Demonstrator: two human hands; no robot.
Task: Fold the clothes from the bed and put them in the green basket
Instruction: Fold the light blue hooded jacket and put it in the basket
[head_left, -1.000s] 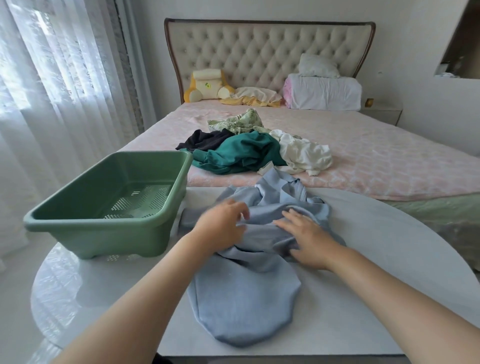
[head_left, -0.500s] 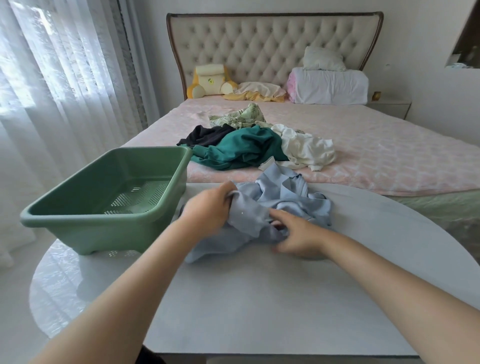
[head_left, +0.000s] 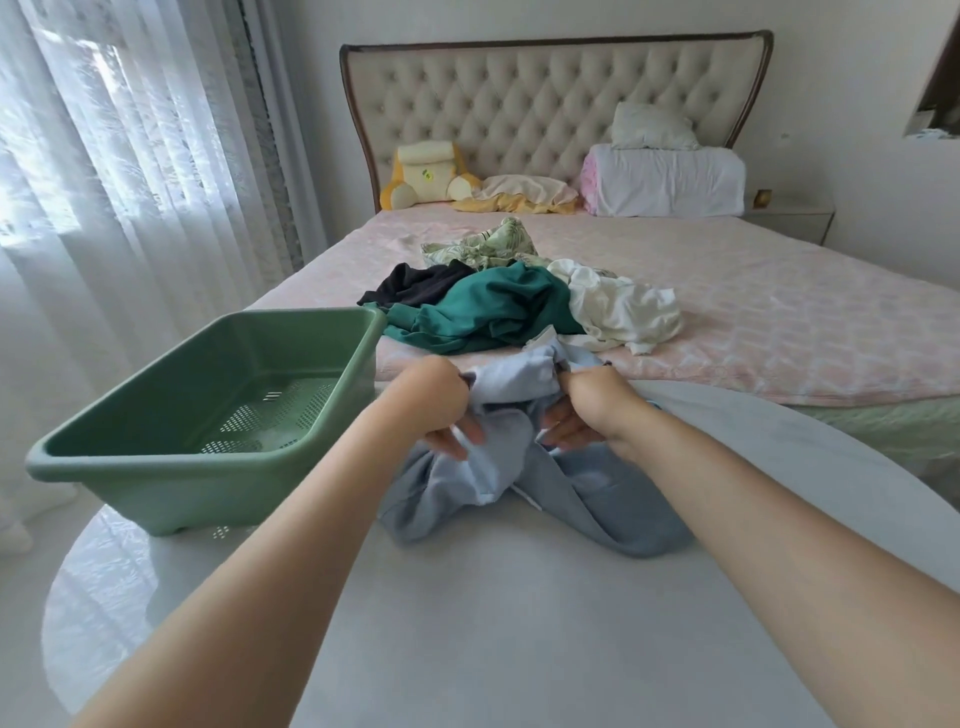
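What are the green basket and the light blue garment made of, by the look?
The green basket: probably moulded plastic, dull finish, rigid rolled rim, perforated floor. The light blue garment: soft matte cloth, maybe cotton; it creases and droops where the left hand and right hand grip it.

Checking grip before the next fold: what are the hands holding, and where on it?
Left hand and right hand each grip the bunched far part of the light blue garment, one either side; the rest lies on the table.
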